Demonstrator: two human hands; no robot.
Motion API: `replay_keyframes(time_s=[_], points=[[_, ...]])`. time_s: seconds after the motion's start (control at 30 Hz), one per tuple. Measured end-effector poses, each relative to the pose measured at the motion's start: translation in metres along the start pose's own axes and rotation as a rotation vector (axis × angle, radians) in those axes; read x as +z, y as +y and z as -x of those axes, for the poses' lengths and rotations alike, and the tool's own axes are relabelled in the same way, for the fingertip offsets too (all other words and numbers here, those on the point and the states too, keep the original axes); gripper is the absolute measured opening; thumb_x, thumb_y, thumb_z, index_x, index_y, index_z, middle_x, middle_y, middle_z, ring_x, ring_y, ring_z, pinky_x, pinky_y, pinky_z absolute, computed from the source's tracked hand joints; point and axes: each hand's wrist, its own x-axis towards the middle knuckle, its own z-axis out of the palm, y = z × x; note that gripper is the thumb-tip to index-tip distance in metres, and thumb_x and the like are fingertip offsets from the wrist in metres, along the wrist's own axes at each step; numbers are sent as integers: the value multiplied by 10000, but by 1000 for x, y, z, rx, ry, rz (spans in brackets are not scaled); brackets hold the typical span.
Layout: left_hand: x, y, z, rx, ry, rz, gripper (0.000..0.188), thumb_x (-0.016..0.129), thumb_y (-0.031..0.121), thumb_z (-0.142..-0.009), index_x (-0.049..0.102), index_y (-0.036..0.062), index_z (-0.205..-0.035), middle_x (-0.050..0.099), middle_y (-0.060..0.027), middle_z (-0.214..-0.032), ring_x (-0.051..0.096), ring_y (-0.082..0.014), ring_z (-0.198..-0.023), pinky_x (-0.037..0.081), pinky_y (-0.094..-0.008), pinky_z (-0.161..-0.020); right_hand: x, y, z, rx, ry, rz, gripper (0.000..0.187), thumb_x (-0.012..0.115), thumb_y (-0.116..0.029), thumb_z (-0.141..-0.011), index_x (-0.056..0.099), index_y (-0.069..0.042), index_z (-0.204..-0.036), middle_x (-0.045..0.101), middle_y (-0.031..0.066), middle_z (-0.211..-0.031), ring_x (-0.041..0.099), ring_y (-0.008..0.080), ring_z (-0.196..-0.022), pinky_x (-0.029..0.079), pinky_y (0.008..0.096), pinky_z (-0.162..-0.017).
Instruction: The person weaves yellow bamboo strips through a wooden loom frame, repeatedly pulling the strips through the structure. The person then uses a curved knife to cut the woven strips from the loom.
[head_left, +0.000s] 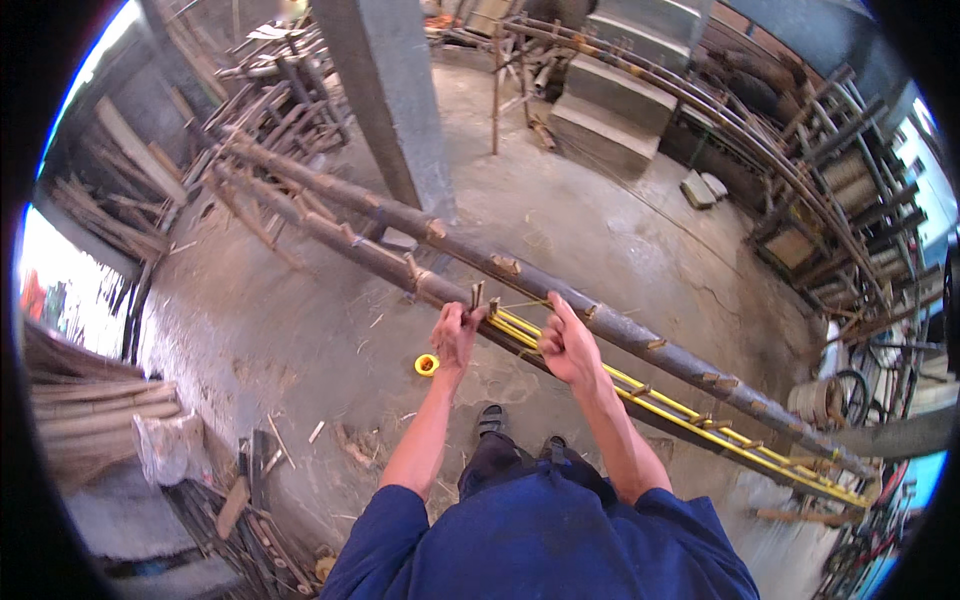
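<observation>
Two long dark poles (pixel 400 218) run from the upper left to the lower right in front of me, with short wooden pegs (pixel 505 265) along them. Several bright yellow strands (pixel 690 412) stretch along the nearer pole, between the pegs. My left hand (pixel 458 336) is closed beside an upright pair of pegs (pixel 478 293); what its fingers hold is hidden. My right hand (pixel 570 343) is closed, its fingertips pinching a thin yellowish strand (pixel 523 304) that runs from near those pegs, close to the farther pole.
A concrete pillar (pixel 385 90) stands just beyond the poles. A small yellow round thing (pixel 427 365) lies on the floor near my left arm. Stacked wood (pixel 290 110) is at the far left, concrete steps (pixel 612 110) at the back, and wooden frames (pixel 840 190) at the right.
</observation>
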Motion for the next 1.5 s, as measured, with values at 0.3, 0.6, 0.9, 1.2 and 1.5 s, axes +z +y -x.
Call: replay_keyframes(time_s=[0.3, 0.6, 0.9, 1.2, 1.5], points=[[-19, 193, 17, 899, -592, 186, 393, 692, 239, -828, 585, 94, -1177, 603, -101, -1085, 592, -200, -920, 486, -331, -779, -129, -54, 203, -291, 38, 161, 234, 460, -267, -1002, 578, -66, -996, 302, -74, -578, 265, 56, -492, 250, 229, -461], [93, 376, 48, 549, -1684, 90, 180, 642, 159, -890, 679, -14, -858, 591, -8, -627, 552, -74, -570, 458, -258, -528, -332, -78, 425, -492, 237, 331, 247, 486, -287, -997, 597, -71, -957, 317, -89, -601, 273, 37, -518, 254, 211, -479], [251, 537, 138, 704, -1564, 96, 228, 657, 191, -876, 672, 3, -748, 560, -5, -567, 534, -75, -514, 439, -249, -464, -508, -107, 621, -728, 662, 352, 206, 537, -267, -964, 603, -75, -930, 345, -95, -583, 292, 24, -514, 241, 216, -461], [384, 666, 284, 742, -1771, 104, 239, 658, 189, -871, 667, -5, -731, 590, -27, -583, 582, -97, -534, 477, -256, -498, -697, -253, 754, -799, 1323, 945, 261, 601, -285, -906, 671, -34, -933, 589, 16, -699, 516, 96, -654, 423, 275, -598], [447, 783, 429, 702, -1916, 176, 216, 639, 178, -881, 677, -8, -778, 606, -27, -605, 590, -101, -565, 478, -267, -513, -867, -412, 837, -666, 1636, 1203, 308, 613, -390, -872, 701, -120, -992, 692, 119, -891, 665, 273, -853, 505, 373, -750]])
